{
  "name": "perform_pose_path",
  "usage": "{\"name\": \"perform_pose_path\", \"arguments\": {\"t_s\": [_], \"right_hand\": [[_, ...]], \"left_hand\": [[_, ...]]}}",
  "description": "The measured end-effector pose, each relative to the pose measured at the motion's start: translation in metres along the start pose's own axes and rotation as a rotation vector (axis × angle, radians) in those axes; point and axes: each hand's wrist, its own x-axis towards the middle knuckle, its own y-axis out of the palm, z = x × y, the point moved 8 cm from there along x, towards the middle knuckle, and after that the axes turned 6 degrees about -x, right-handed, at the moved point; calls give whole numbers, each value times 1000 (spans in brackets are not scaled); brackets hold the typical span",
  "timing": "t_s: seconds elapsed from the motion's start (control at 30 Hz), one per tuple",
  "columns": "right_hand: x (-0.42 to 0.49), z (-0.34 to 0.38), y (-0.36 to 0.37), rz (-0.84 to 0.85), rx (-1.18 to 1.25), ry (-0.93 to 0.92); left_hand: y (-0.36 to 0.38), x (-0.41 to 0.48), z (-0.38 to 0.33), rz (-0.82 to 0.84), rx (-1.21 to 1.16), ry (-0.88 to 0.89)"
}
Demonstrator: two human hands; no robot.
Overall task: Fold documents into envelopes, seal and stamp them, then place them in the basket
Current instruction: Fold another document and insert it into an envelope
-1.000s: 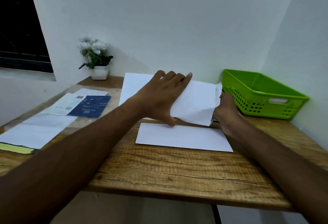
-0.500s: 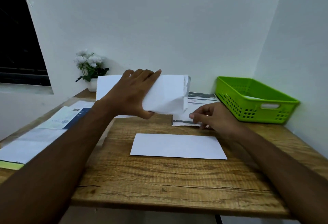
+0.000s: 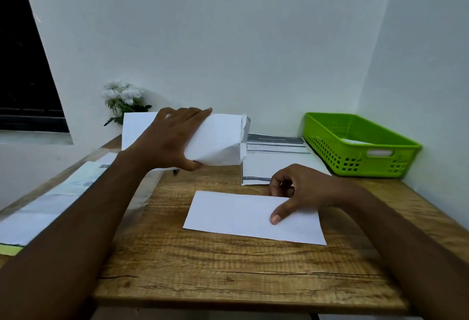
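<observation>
Slippage is the risk: the left hand (image 3: 167, 139) has its fingers curled round a loose white sheaf (image 3: 218, 139) held aloft, which could spill. The right hand (image 3: 304, 190) appears to pinch the far edge of the envelope (image 3: 241, 215) on the desk (image 3: 228, 269), thumb on top; dragging could crease it.

Bare left grip (image 3: 167, 142), bare right grip (image 3: 304, 190)
</observation>
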Motion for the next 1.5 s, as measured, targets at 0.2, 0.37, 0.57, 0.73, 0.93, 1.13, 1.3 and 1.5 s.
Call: {"name": "perform_pose_path", "arguments": {"t_s": [0.2,0.37,0.57,0.73,0.93,1.13,1.3,1.5], "right_hand": [[-4,-8,-30,-269,168,-30],[-26,-13,-75,-762,432,-145],[-41,-21,-87,-985,492,-114],[-45,-21,-88,-1026,441,-72],[-45,-20,-87,-1022,404,-64],[-43,-21,-85,-986,401,-65],[-35,-18,-80,-897,359,-69],[-33,-19,-82,-889,313,-89]], "left_hand": [[7,-3,21,43,-105,-62],[4,-7,33,27,-150,-103],[-2,-7,34,-34,-182,-83],[-5,-8,37,-71,-237,-92],[-7,-9,39,-112,-245,-97],[-11,-8,37,-138,-244,-102],[-10,-7,29,-132,-177,-76],[-7,-1,3,-79,-131,20]]}}
